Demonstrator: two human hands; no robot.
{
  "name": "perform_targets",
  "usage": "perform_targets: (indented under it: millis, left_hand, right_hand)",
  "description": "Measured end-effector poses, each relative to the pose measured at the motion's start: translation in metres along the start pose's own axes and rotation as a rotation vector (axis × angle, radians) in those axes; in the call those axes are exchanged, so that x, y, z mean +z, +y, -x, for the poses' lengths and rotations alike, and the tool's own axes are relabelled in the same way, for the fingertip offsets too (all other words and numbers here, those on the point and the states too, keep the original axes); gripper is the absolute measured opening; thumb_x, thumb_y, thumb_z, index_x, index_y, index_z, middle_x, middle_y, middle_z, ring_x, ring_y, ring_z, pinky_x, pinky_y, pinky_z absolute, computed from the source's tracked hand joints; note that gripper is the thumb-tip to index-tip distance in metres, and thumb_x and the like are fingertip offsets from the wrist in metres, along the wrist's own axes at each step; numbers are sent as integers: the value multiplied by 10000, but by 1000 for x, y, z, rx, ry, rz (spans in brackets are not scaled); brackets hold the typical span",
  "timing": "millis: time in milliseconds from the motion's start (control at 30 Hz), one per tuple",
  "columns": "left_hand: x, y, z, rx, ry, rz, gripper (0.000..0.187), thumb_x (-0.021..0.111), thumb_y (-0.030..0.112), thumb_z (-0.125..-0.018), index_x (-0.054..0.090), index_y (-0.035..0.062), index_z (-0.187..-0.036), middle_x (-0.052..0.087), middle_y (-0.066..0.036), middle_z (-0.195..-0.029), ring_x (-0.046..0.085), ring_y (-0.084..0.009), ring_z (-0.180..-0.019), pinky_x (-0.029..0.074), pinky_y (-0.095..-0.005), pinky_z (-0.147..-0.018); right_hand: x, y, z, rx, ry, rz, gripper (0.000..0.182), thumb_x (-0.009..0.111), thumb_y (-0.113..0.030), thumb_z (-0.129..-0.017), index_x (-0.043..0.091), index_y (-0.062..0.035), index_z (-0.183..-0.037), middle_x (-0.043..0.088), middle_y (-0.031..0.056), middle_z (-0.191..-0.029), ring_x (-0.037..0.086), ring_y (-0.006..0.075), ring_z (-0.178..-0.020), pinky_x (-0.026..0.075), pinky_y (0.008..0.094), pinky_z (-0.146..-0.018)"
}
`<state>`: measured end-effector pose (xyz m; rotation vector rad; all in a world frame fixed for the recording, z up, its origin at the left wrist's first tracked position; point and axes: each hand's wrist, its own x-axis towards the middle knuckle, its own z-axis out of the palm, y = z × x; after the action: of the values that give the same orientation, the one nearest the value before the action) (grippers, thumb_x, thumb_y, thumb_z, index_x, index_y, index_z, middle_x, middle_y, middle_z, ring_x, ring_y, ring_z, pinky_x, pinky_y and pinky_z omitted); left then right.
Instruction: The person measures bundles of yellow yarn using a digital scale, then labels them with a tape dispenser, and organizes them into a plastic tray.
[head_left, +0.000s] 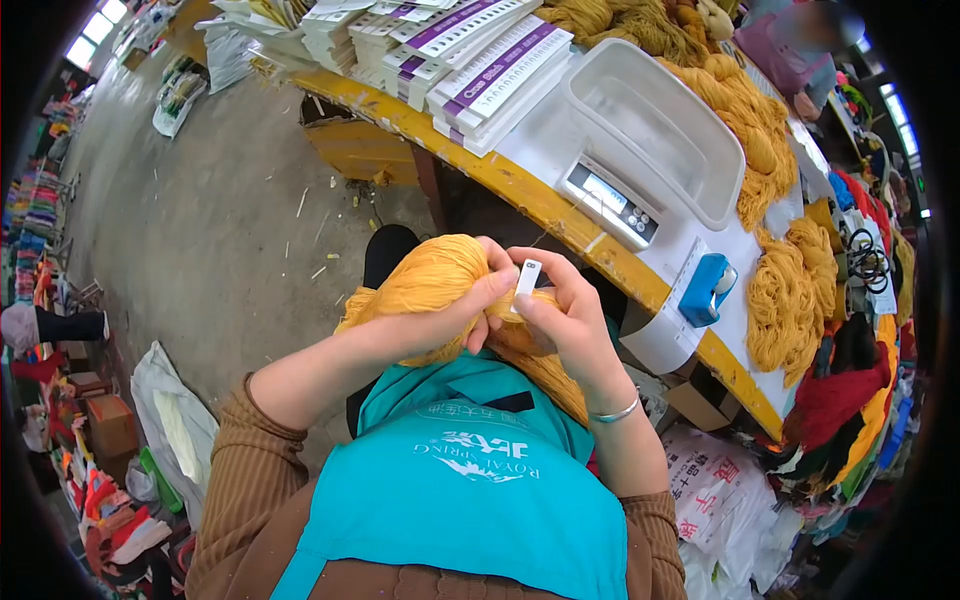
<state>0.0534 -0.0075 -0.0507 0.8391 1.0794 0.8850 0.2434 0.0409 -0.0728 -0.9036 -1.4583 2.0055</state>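
Note:
A thick skein of yellow-orange yarn (425,272) rests over my lap, with loose strands hanging to the right below my hands. My left hand (482,300) is closed on the yarn, its fingers pinching strands near the skein's right end. Beside it, almost touching, my right hand (565,315) grips a small white tag (527,277) with a dark mark near its top. The tag stands upright between thumb and fingers, against the yarn. Some fingertips of both hands are hidden behind the yarn.
On the yellow-edged table (640,275) ahead are stacked printed cards (500,75), a clear plastic bin (655,125), a digital scale (610,203), a blue tape dispenser (708,290) and more yellow skeins (785,305). Another person (795,50) is at the far right.

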Motion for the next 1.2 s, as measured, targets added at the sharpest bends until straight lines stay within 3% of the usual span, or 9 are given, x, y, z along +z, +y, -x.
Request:
perform_targets:
  millis: [67,167,267,467,567,600,733,900,1200]
  left_hand:
    - [0,-5,-3,-23,41,-52,240,563,291,-984,449,83,-1015,547,-25,-715,561,-100,-545,447,-262,-492]
    - [1,-27,-3,617,161,-623,228,661,186,-930,487,77,-1031,574,-47,-782,603,-158,-676,489,-309,-588]
    - [-5,-24,-6,735,49,-968,229,673,165,-911,558,88,-1094,613,-74,-847,620,-248,-760,505,-372,-649]
    - [-4,-11,3,461,67,-988,173,575,225,-964,623,92,-1063,638,-103,-865,629,-279,-838,499,-407,-699]
    - [-16,-15,-3,474,-67,-783,184,596,242,-961,648,67,-984,622,-108,-741,628,-176,-678,489,-335,-582]
    - [-9,32,6,-200,-192,-574,212,624,259,-943,636,47,-941,570,-65,-656,544,-116,-519,429,-273,-465]
    - [-26,14,0,-246,-384,-14,220,638,265,-930,622,46,-911,523,-2,-616,469,-82,-459,378,-223,-409]
    - [-20,12,0,-230,-395,99,212,622,260,-941,608,52,-904,531,-3,-626,478,-74,-464,389,-217,-424]
    - [6,-13,7,289,-9,-67,175,595,199,-972,568,44,-1050,584,-14,-770,550,-67,-601,458,-219,-533]
  right_hand:
    - [2,-1,0,72,-9,-246,480,618,-89,-903,457,-18,-1350,564,-8,-797,428,12,-578,326,182,-509]
    - [3,0,0,151,-23,-535,469,589,-97,-919,447,-31,-1360,515,-21,-743,347,20,-504,253,195,-449]
    - [2,0,2,159,-43,-602,449,538,-112,-940,434,-37,-1371,484,-29,-699,322,28,-491,227,201,-439]
    - [1,-12,6,118,50,-418,462,507,-82,-912,420,-39,-1364,472,-29,-696,351,24,-542,220,192,-468]
    - [-5,-20,6,64,-164,-287,452,639,-5,-804,514,-44,-1237,598,14,-876,540,63,-766,424,201,-671]
    - [-7,-16,7,-3,-215,-172,400,649,2,-792,557,-39,-1179,612,18,-909,555,72,-823,431,207,-735]
    - [-22,-17,3,-178,-481,310,263,680,56,-743,697,-65,-977,581,3,-814,550,69,-756,416,235,-646]
    - [-9,-9,6,-560,-317,576,193,730,24,-768,718,-64,-939,532,21,-708,482,91,-615,376,247,-561]
    - [20,12,15,-313,154,-285,132,672,17,-881,691,2,-1011,660,21,-865,542,45,-707,408,175,-614]
